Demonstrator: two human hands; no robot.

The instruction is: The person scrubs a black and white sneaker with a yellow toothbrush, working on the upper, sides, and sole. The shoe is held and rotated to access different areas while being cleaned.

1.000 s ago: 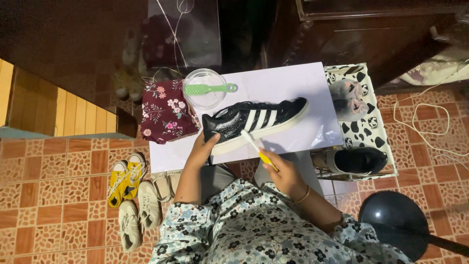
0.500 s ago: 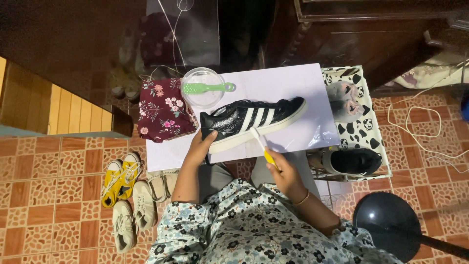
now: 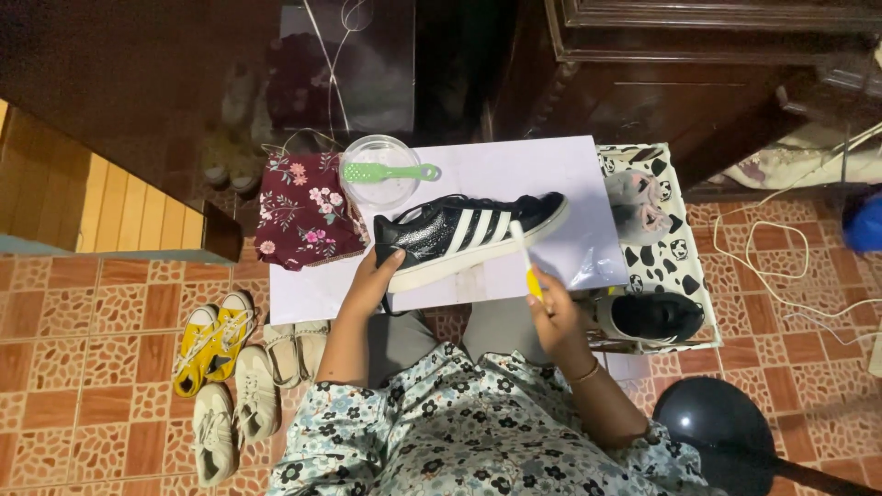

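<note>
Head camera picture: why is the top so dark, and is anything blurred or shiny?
Head view: light falls on the white board and the black striped sneaker, both sharp; the cabinet behind lies in deep shadow; glare shows on the plastic sheet near the right hand; the tile lines bend toward the edges.

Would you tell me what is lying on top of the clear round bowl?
A green brush lies across the clear bowl, its handle overhanging the rim toward the sneaker. Whatever the bowl holds cannot be made out.
</note>
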